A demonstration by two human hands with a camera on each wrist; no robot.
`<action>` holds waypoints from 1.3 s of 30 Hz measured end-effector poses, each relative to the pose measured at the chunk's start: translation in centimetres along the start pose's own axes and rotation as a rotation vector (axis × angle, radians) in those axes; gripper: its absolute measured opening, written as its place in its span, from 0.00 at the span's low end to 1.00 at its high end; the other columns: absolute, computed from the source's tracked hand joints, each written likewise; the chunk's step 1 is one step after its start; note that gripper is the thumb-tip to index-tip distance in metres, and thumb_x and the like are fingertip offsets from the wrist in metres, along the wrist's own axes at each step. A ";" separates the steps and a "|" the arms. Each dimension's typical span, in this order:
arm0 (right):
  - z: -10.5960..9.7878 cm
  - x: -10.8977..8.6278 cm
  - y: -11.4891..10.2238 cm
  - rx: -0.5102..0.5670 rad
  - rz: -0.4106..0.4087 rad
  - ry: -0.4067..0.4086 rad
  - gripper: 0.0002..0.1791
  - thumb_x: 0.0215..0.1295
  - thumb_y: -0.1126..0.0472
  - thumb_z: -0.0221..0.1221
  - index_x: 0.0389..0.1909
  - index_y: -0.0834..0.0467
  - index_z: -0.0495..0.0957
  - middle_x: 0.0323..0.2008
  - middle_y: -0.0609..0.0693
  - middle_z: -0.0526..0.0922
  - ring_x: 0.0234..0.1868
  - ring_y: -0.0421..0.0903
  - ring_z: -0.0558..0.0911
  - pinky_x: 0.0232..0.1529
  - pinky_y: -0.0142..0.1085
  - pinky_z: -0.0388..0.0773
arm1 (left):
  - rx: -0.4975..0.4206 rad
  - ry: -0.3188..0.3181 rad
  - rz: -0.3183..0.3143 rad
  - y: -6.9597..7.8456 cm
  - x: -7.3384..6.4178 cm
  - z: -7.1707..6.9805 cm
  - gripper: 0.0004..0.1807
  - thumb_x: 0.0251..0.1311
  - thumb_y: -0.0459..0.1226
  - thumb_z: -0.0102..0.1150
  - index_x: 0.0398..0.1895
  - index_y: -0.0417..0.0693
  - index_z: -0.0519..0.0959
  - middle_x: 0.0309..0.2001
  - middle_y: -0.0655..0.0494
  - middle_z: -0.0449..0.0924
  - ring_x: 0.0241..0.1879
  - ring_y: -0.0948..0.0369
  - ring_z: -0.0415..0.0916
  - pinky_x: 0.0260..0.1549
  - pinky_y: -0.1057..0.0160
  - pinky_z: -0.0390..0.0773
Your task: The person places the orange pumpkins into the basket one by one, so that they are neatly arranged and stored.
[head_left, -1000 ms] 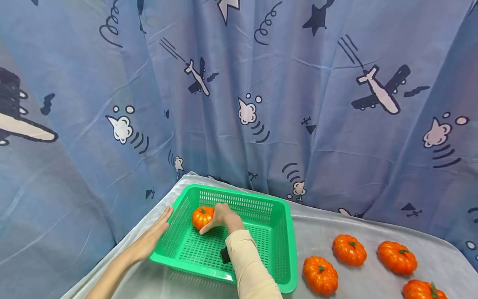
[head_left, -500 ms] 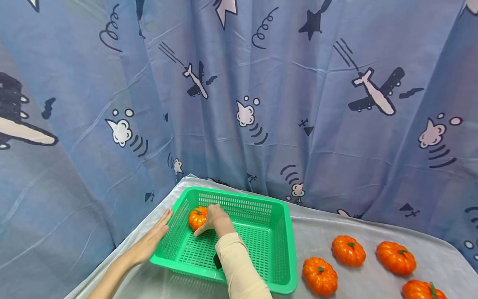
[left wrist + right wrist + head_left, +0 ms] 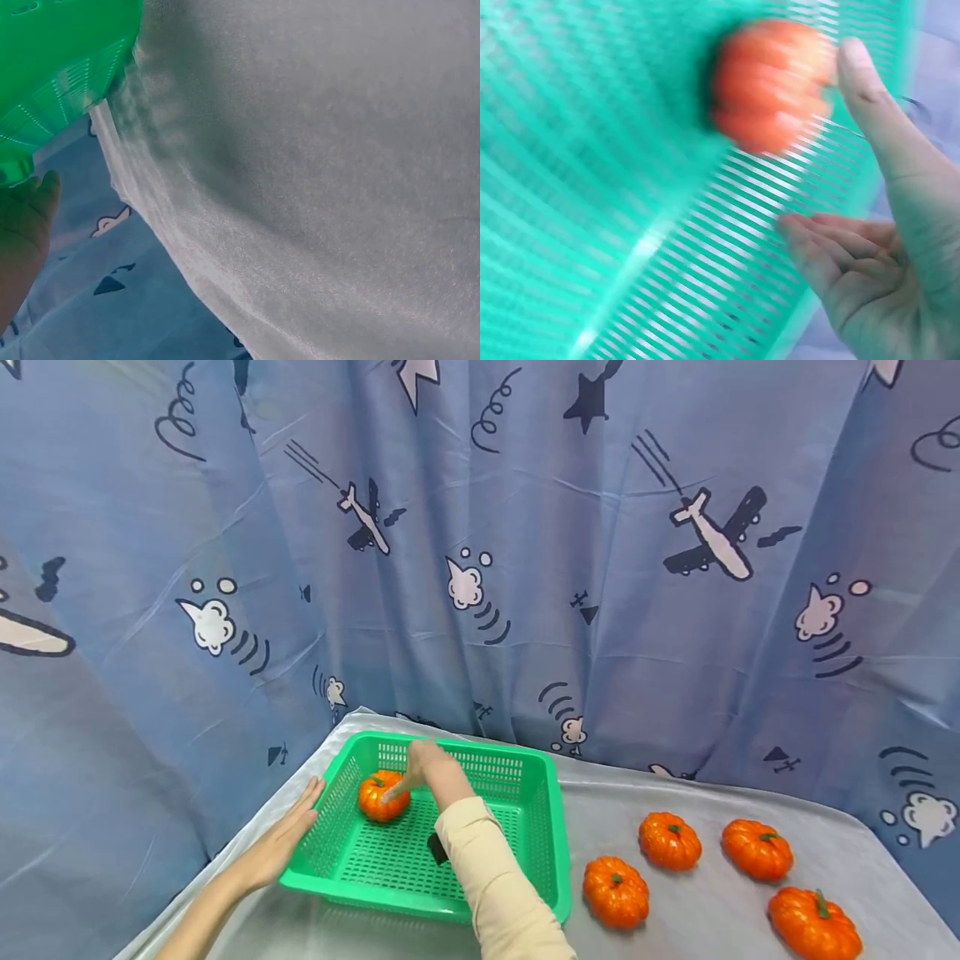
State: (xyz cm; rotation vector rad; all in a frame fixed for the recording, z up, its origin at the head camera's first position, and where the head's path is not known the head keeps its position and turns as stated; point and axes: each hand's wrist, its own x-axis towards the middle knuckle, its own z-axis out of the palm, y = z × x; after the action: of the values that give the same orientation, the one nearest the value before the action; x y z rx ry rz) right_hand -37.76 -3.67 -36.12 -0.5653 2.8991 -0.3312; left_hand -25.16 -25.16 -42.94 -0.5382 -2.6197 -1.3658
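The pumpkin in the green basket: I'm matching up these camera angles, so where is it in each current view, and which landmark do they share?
Head: the pumpkin is below and left of centre, near the far left corner inside the green basket.
Left wrist: not in the picture.
Right wrist: near the top, slightly right of centre, blurred.
Shared landmark: the green basket, at upper left in the left wrist view.

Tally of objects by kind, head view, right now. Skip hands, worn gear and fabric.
Orange pumpkins: 5 (1 inside the basket, 4 outside it)
Green basket: 1
Total: 6
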 end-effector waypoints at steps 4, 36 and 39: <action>-4.8 -1.5 0.6 0.139 -0.153 -0.046 0.31 0.49 0.35 0.67 0.41 0.58 0.82 0.45 0.49 0.83 0.41 0.43 0.79 0.38 0.31 0.76 | -0.003 0.008 0.041 -0.2 -0.1 -0.8 0.28 0.77 0.37 0.31 0.73 0.31 0.46 0.73 0.30 0.34 0.73 0.58 0.31 0.54 0.87 0.35; -11.8 -20.4 26.3 1.059 -0.398 0.119 0.33 0.60 0.71 0.62 0.66 0.71 0.62 0.64 0.58 0.71 0.64 0.47 0.71 0.57 0.38 0.72 | -0.022 -0.040 0.153 -0.8 -0.1 0.5 0.26 0.76 0.32 0.22 0.72 0.26 0.38 0.72 0.39 0.26 0.62 0.87 0.27 0.52 0.89 0.32; -11.2 -23.2 29.7 1.067 -0.370 0.164 0.32 0.62 0.72 0.59 0.67 0.71 0.61 0.63 0.52 0.73 0.62 0.43 0.72 0.57 0.35 0.72 | -0.023 -0.055 0.142 -0.8 -0.1 0.7 0.27 0.77 0.33 0.21 0.72 0.27 0.37 0.72 0.42 0.25 0.62 0.87 0.26 0.51 0.89 0.32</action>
State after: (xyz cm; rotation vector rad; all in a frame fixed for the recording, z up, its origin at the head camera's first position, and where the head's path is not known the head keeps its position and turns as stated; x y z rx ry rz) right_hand -29.27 34.17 -29.91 -0.8361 2.2092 -1.8448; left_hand -25.34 -25.05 -43.94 -0.7593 -2.5546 -1.3578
